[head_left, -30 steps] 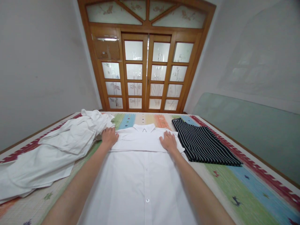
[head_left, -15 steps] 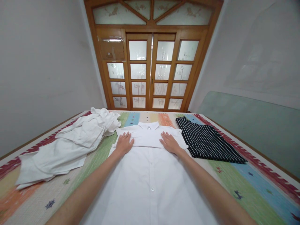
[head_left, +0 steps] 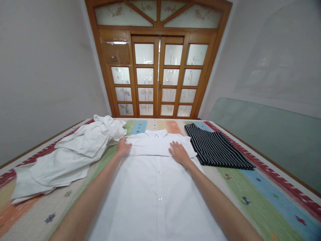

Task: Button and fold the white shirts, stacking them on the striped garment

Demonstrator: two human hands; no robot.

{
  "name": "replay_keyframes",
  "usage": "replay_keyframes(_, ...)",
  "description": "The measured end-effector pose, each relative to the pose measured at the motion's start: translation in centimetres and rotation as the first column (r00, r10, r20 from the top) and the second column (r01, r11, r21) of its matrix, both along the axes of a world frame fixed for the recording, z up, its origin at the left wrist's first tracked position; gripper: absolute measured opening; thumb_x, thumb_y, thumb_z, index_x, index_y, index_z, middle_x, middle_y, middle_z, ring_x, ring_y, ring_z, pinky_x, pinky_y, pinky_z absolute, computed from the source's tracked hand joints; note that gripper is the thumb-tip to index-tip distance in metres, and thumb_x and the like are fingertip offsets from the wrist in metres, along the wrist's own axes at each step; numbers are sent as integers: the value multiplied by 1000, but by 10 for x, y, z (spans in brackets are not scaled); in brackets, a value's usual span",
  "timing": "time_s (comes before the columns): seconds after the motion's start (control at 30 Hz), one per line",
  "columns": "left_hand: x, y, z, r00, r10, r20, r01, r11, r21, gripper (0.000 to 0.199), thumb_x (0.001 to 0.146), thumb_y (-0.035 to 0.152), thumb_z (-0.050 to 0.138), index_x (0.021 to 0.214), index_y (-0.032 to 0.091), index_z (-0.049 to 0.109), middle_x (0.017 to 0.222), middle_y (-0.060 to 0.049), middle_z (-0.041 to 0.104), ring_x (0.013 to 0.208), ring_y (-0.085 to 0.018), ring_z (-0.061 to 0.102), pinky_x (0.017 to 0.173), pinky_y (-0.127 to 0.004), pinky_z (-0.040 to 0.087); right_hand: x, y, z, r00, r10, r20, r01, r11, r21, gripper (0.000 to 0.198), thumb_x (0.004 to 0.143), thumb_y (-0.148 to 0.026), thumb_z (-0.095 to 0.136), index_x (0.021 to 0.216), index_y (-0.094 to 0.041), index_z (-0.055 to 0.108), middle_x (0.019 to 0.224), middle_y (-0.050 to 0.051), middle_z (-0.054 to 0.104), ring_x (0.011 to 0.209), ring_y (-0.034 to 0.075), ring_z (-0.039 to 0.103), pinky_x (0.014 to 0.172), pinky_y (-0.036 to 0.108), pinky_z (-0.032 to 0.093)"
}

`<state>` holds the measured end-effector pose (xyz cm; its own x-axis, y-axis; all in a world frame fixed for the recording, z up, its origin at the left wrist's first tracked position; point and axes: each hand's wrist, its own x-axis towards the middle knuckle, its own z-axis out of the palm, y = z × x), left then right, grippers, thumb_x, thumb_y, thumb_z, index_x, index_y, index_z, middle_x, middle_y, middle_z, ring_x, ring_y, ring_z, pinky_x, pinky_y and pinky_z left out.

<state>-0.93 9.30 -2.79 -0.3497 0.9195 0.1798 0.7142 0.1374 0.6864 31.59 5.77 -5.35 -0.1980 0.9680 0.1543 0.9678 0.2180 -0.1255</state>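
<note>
A white button-up shirt (head_left: 150, 187) lies front up before me, collar at the far end. Its sleeves are laid in a band across the chest. My left hand (head_left: 123, 147) is at the band's left edge, thumb on top and fingers curled round the cloth, which shows small creases beside it. Flat on the right part of the band rests my right hand (head_left: 179, 152), fingers spread and holding nothing.
Left of the shirt lies a loose heap of white cloth (head_left: 75, 150). A folded black garment with white stripes (head_left: 218, 145) is on the right. Beneath everything spreads a multicoloured patterned cover (head_left: 240, 197). A pale green panel (head_left: 263, 134) stands along the right side.
My left hand has slid outward from lying flat on the sleeve band to gripping its left edge. My right hand stays on the band. The view has shifted slightly.
</note>
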Motion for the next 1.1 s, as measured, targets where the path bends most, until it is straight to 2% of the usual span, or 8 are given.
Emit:
replay_keyframes(0.1, -13, 0, 6, 999, -2, 55, 3, 1000, -12, 43, 62, 13, 67, 105, 16, 67, 92, -7, 72, 86, -23, 67, 73, -29, 49, 0, -1, 1, 999, -42, -13, 43, 998, 54, 52, 98, -33, 32, 141, -9, 48, 152, 15, 39, 143, 29, 29, 116, 43, 19)
replay_keyframes(0.2, -21, -7, 8, 993, -1, 122, 1, 1000, -4, 39, 60, 15, 64, 98, 17, 70, 67, -1, 66, 64, -18, 62, 57, -25, 44, 0, -2, 2, 988, -152, -23, 154, 981, 120, 51, 97, -32, 32, 136, -8, 53, 150, 15, 43, 144, 31, 25, 117, 45, 13)
replay_keyframes(0.37, -25, -23, 6, 991, -6, 133, 2, 1000, 26, 37, 58, 14, 58, 92, 16, 73, 57, 2, 59, 55, -15, 55, 53, -23, 39, 0, -4, 4, 956, -284, -75, 292, 946, 142, 52, 97, -33, 29, 136, -8, 53, 150, 14, 43, 145, 31, 23, 118, 45, 11)
replay_keyframes(0.57, -26, -30, -7, 995, -91, -48, 92, 995, 28, 32, 66, 9, 51, 89, 17, 71, 72, -1, 66, 65, -15, 59, 67, -25, 46, 2, -4, 3, 951, -308, -35, 310, 948, 75, 57, 95, -34, 33, 142, -3, 45, 154, 19, 34, 146, 33, 20, 117, 43, 11)
replay_keyframes(0.67, -24, -34, -16, 972, -121, -203, 157, 974, 166, 28, 69, 9, 48, 85, 17, 69, 92, -6, 69, 82, -19, 63, 82, -32, 49, 3, -3, 3, 950, -312, -16, 312, 949, 37, 61, 94, -36, 33, 143, -1, 41, 155, 21, 30, 146, 34, 17, 118, 43, 9)
replay_keyframes(0.8, -13, -41, -25, 877, -120, -465, 289, 905, 312, 26, 75, 8, 45, 85, 17, 67, 112, -12, 67, 112, -29, 56, 99, -47, 44, 4, -1, 4, 943, -334, -8, 334, 942, -18, 65, 94, -39, 31, 146, 2, 35, 157, 23, 24, 147, 34, 16, 118, 42, 8)
replay_keyframes(0.93, -4, -42, -33, 782, -309, -542, 500, 829, 249, 29, 83, 16, 43, 102, 17, 65, 124, -12, 64, 119, -26, 55, 105, -47, 43, 5, 7, 4, 933, -359, -6, 358, 932, -60, 68, 95, -41, 30, 148, 3, 30, 157, 23, 22, 147, 33, 16, 117, 42, 10)
replay_keyframes(1.1, -8, -37, -42, 751, -420, -509, 556, 818, 145, 37, 89, 27, 38, 115, 14, 62, 125, -16, 64, 120, -27, 56, 105, -48, 45, 7, 22, 5, 923, -386, -8, 384, 920, -80, 70, 97, -46, 26, 148, 2, 29, 157, 25, 22, 146, 33, 17, 117, 42, 11)
